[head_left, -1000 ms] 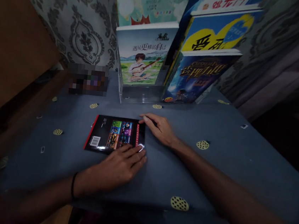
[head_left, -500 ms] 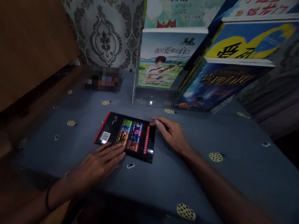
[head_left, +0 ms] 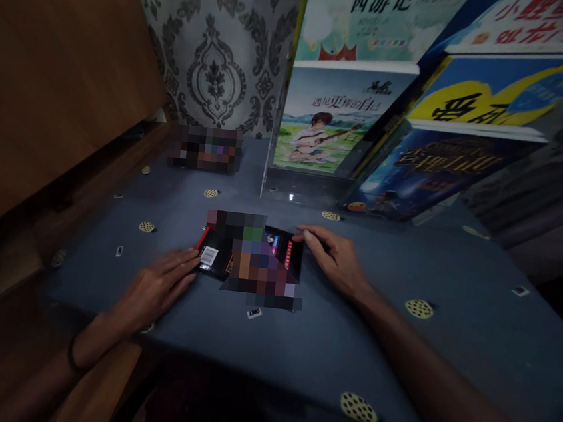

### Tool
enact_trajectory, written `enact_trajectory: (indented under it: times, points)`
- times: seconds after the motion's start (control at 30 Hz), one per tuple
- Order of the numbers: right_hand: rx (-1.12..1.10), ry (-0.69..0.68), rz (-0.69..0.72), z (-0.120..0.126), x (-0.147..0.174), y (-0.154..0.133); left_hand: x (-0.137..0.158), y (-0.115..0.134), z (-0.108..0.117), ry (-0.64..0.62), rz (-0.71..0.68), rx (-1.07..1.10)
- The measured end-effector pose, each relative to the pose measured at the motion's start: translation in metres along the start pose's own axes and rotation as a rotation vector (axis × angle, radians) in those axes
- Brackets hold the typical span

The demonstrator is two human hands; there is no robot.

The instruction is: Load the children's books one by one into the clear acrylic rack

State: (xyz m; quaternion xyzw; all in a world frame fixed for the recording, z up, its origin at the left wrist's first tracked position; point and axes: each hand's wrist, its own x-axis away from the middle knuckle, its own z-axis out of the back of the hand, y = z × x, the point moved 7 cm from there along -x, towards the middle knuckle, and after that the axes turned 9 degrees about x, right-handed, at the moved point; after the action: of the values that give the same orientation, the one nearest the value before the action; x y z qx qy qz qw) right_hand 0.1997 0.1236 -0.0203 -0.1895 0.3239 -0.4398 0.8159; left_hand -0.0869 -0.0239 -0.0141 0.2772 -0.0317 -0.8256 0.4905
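Lying flat between the two hands on the blue-grey surface (head_left: 307,351): a dark book (head_left: 257,255), closed, back cover up, with a red strip along the side by the left hand and a white barcode (head_left: 209,256) just beyond the left fingertips. Covered across its middle by a blurred patch, so most of its printed pictures impossible to read.

At the near end of the red strip, left hand (head_left: 155,288) palm down, fingers stretched out together, fingertips seemingly touching the corner, nothing grasped. At the far corner opposite, right hand (head_left: 334,257) with fingers loosely bent, index finger and thumb at the cover's edge; no telling whether pinched or merely rested upon. Around the left wrist, a dark band (head_left: 74,354).

As for progress, judging only by the present lie of things: book laid down flat and met from both sides; not lifted, not opened, no inner page in view.

Ahead of the right hand, well apart from it, a clear stand (head_left: 304,188) with books upright and leaning back: straight beyond the fingers, a book with a guitar player (head_left: 339,120), and behind it a pale green one (head_left: 377,19); further right, a dark blue book (head_left: 436,177), then a blue and yellow one (head_left: 506,87). Beyond the left hand, near the far edge, a blurred object (head_left: 205,148), not identifiable.
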Motion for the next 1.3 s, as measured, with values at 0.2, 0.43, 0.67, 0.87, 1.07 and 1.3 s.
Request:
enact_trajectory:
  times: [0.2,0.43,0.67,0.87,1.07,1.3]
  points:
    - [-0.01,0.001,0.0,0.001,0.0,-0.001,-0.033,-0.025,-0.007,-0.065,0.052,0.069]
    - [-0.012,-0.002,0.014,0.002,0.0,-0.004,-0.081,-0.055,-0.022,-0.163,0.105,0.089]
    - [-0.01,0.006,0.017,0.002,0.0,-0.003,-0.103,-0.067,-0.031,-0.172,0.124,0.087]
    - [0.0,-0.003,0.017,0.002,0.0,-0.005,-0.089,-0.04,-0.027,-0.21,0.038,-0.045]
    - [-0.012,-0.002,0.043,0.001,0.0,-0.003,-0.061,0.014,-0.029,-0.248,-0.16,0.099]
    - [-0.003,-0.009,0.047,0.001,0.001,-0.004,-0.096,-0.003,-0.05,-0.257,-0.111,0.028]
